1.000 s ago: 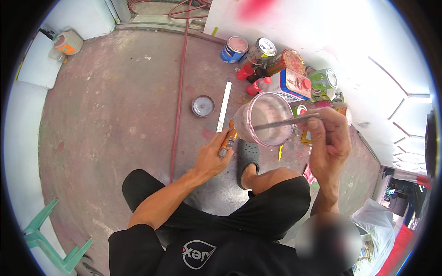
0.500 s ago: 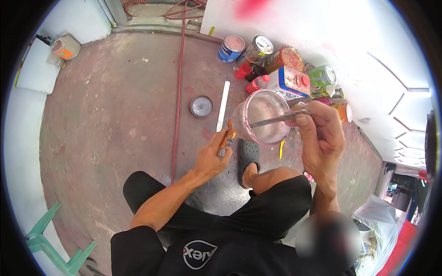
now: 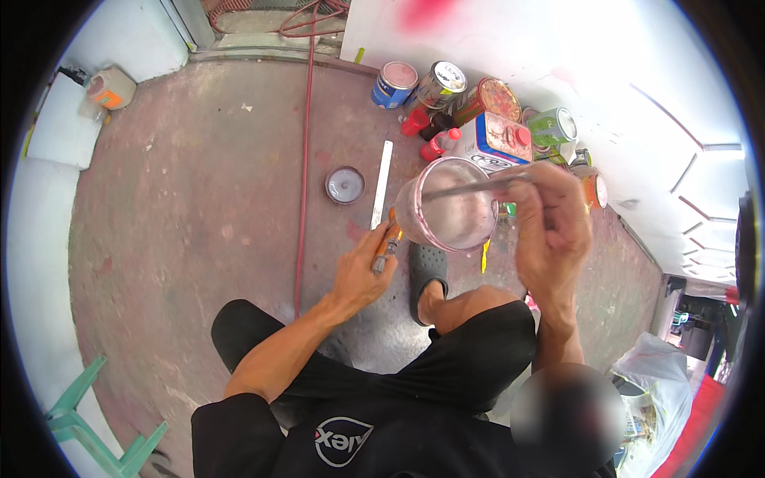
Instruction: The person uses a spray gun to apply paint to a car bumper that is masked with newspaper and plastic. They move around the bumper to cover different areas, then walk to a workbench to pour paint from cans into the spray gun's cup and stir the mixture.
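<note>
My left hand (image 3: 360,271) is wrapped round an orange-and-metal tool (image 3: 388,245) that looks like a spray gun. Just above it, a wide, see-through cup (image 3: 454,209) with a pink-stained rim appears joined to it; the joint is hidden. The cup's open mouth is tilted towards me, and its inside looks cloudy pinkish grey. My right hand (image 3: 551,227) pinches a thin, dark metal stick (image 3: 470,188), whose far part reaches over the rim into the cup. A round lid (image 3: 345,185) with a grey face lies on the floor, left of a white flat strip (image 3: 382,183).
Several paint cans (image 3: 498,99) and a rectangular tin (image 3: 502,139) with a red cap stand along the white wall. A red hose (image 3: 306,159) runs across the stained floor. At lower left is a green plastic stool (image 3: 88,422); a plastic bag (image 3: 657,382) sits at lower right.
The stick's inner end has moved up and slightly left inside the cup, with my right hand shifting slightly. My left hand keeps its hold; the whole view has shifted a little.
</note>
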Demonstrator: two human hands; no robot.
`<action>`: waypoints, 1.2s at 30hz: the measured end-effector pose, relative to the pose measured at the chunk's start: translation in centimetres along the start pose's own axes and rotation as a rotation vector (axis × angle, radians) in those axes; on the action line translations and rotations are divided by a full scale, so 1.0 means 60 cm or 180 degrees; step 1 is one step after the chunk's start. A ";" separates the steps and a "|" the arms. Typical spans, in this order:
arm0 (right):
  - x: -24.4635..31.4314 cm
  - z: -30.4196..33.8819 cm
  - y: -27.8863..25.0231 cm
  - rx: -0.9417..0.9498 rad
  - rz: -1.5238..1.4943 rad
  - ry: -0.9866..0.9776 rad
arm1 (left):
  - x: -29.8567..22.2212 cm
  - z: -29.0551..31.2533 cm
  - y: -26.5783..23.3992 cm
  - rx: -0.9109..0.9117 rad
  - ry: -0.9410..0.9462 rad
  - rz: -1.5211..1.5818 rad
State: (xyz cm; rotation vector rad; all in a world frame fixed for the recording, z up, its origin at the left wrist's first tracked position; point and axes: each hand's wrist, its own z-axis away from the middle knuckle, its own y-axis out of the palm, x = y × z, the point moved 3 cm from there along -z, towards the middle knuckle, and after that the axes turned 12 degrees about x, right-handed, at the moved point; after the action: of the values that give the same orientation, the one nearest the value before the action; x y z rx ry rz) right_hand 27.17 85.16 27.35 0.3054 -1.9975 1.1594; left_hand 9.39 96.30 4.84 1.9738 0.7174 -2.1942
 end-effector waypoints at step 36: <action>-0.141 0.047 -0.004 -0.1416 -0.3607 0.1265 | 0.046 -0.015 -0.030 -0.0232 -0.0725 0.0540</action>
State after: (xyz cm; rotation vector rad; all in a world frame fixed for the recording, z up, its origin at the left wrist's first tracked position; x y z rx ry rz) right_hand 31.45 81.30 20.53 0.7626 -1.2988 0.0370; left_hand 9.14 98.88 2.65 1.6491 0.5671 -2.2089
